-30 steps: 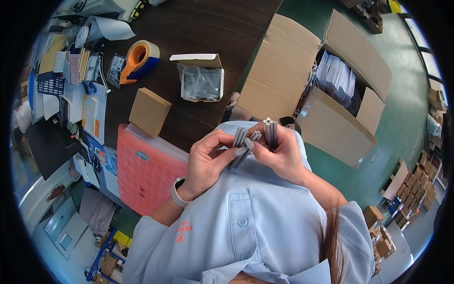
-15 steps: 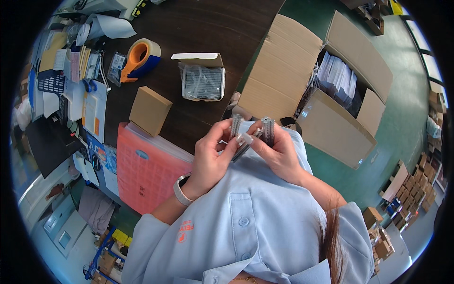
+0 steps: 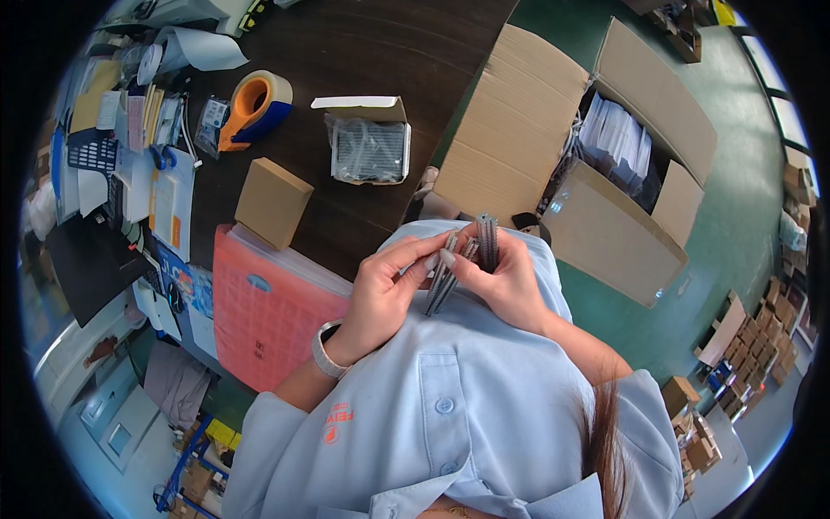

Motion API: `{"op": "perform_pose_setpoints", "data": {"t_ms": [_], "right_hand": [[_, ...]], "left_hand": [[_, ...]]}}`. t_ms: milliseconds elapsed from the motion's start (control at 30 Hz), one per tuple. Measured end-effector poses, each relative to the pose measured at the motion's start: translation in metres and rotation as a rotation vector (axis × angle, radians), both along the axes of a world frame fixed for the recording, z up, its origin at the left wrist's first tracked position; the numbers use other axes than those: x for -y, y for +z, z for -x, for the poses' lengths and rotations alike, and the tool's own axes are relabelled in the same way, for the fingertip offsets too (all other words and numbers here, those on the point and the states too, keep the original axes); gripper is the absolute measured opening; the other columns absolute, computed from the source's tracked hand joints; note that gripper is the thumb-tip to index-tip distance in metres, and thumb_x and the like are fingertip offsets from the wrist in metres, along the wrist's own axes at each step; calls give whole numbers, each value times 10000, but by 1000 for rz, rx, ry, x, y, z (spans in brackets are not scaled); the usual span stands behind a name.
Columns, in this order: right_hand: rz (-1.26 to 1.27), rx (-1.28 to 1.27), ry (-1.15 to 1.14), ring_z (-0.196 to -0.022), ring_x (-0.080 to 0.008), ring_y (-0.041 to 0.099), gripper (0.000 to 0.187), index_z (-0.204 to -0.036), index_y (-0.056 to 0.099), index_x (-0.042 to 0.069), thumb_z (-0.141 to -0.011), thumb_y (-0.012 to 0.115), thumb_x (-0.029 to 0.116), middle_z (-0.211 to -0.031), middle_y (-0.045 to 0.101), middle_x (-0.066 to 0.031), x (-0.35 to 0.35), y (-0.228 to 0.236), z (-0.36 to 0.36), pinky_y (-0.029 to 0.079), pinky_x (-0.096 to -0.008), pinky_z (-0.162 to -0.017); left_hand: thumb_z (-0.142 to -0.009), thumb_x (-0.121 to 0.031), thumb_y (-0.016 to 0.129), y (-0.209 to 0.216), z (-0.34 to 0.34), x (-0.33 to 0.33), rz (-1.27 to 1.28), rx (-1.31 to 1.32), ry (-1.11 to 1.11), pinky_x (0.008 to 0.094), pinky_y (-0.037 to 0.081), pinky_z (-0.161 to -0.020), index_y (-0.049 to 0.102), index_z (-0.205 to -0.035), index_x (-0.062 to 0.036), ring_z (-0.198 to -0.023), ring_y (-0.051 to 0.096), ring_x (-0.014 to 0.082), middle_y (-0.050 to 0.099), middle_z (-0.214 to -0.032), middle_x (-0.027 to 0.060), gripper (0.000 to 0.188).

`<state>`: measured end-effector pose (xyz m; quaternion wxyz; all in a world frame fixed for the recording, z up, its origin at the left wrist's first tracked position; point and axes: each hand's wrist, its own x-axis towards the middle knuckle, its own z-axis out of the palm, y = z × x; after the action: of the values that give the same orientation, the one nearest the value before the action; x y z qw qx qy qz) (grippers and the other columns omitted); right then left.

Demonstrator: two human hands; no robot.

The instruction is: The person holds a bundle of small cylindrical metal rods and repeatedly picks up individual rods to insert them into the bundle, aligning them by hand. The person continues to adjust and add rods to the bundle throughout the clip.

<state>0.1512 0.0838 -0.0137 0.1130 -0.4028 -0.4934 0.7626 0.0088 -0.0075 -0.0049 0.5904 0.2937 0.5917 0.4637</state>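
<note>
In front of my chest, I hold several narrow grey ribbed strips between both hands. My left hand (image 3: pixel 380 290) pinches the upper part of one slanting strip (image 3: pixel 438 290) with thumb and fingers. Beside it, my right hand (image 3: pixel 512 281) has its thumb against another slanting strip, and its curled fingers keep a thicker upright bundle of strips (image 3: pixel 487 244). The fingers partly hide where the strips meet. Past my hands on the dark table (image 3: pixel 372 52), a small open box (image 3: pixel 408 160) holds similar-looking grey rows under clear plastic.
A closed brown box (image 3: pixel 273 203) stands by a red translucent file case (image 3: pixel 277 316) at the table's near left. Behind it lies an orange and blue tape dispenser (image 3: pixel 251 111). At right, a large open carton (image 3: pixel 510 121) holds white packets (image 3: pixel 616 138). Papers and folders crowd the far left.
The strip in my left hand has moved right and down, from upright to slanting beside the other strip. My left hand has come closer to the right one, which still keeps its bundle.
</note>
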Motion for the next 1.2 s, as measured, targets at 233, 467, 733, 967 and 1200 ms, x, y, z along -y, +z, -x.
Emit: {"op": "perform_pose_setpoints", "data": {"t_ms": [233, 467, 733, 967, 1200], "right_hand": [[23, 17, 60, -544, -20, 341, 157, -773, 512, 30, -749, 645, 110, -586, 425, 62, 0, -2, -1, 287, -193, -473], [117, -27, 164, -625, -23, 485, 184, -883, 509, 10, -767, 619, 102, -705, 537, 14, -2, 2, -3, 436, -173, -549], [290, -134, 19, -594, -21, 440, 208, -925, 507, 37, -821, 632, 166, -731, 533, 14, 0, -13, -2, 361, -174, -481], [324, -188, -48, -540, -58, 449, 170, -978, 450, 50, -892, 531, 173, -871, 613, -88, -3, -18, -3, 302, -169, -414], [193, -387, -153, -597, -96, 546, 137, -974, 434, 48, -902, 503, 141, -914, 616, -154, -1, -20, -10, 335, -157, -403]], "left_hand": [[-882, -81, 520, -5, 12, -2, 179, 400, 65, 245, 507, -747, 505, -1067, -22, -874, 552, 93, 548, -949, 20, 195], [-873, -96, 541, -18, 24, 6, 237, 787, -28, 264, 482, -804, 462, -1034, -49, -893, 538, 92, 521, -948, 16, 185], [-907, -95, 469, -19, 4, 8, 207, 903, 212, 251, 459, -780, 444, -1002, -49, -878, 525, 110, 508, -896, 39, 109], [-947, -171, 388, -29, 4, 8, 227, 769, 562, 248, 417, -706, 441, -944, -88, -618, 407, 86, 415, -702, -7, 99], [-952, -158, 363, -35, 12, 2, 198, 941, 765, 210, 262, -486, 471, -919, -33, -498, 269, 72, 319, -613, -11, 169]]}}
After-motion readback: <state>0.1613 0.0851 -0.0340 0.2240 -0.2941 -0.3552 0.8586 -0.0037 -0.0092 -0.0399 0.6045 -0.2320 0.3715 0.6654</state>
